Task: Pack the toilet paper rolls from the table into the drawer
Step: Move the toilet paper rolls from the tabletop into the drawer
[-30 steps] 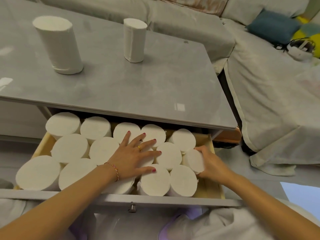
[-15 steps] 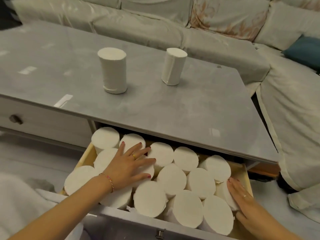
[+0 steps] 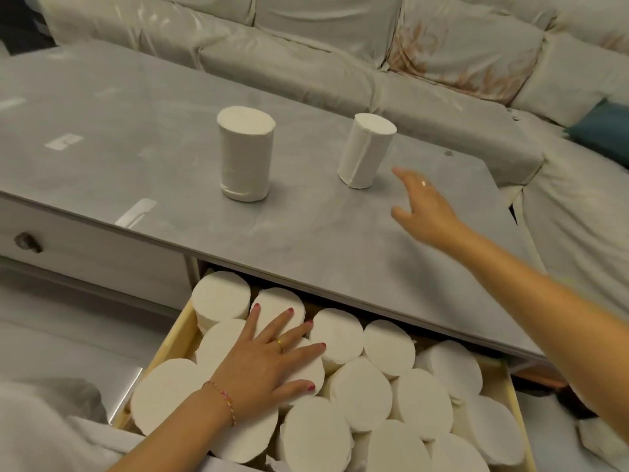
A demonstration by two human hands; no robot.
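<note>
Two white toilet paper rolls stand upright on the grey table (image 3: pixel 143 107): a wider left roll (image 3: pixel 245 159) and a narrower right roll (image 3: pixel 365 150). Under the table's front edge the wooden drawer (image 3: pixel 162 356) is pulled out, packed with several upright white rolls (image 3: pixel 360 393). My left hand (image 3: pixel 269 359) lies flat, fingers spread, on top of the rolls at the drawer's left. My right hand (image 3: pixel 422 206) hovers over the tabletop, fingers apart and empty, just right of the narrower roll without touching it.
A cream sofa (image 3: pixel 306 52) wraps around the table's far and right sides, with a blue cushion (image 3: pixel 602 131) at the right. A shut drawer with a dark knob (image 3: pixel 29 241) is at the left. White cloth (image 3: pixel 41 434) covers my lap.
My right hand has left the rolls at the drawer's right end and risen over the tabletop toward the narrower roll. My left hand stays flat on the drawer's rolls. The view has shifted.
</note>
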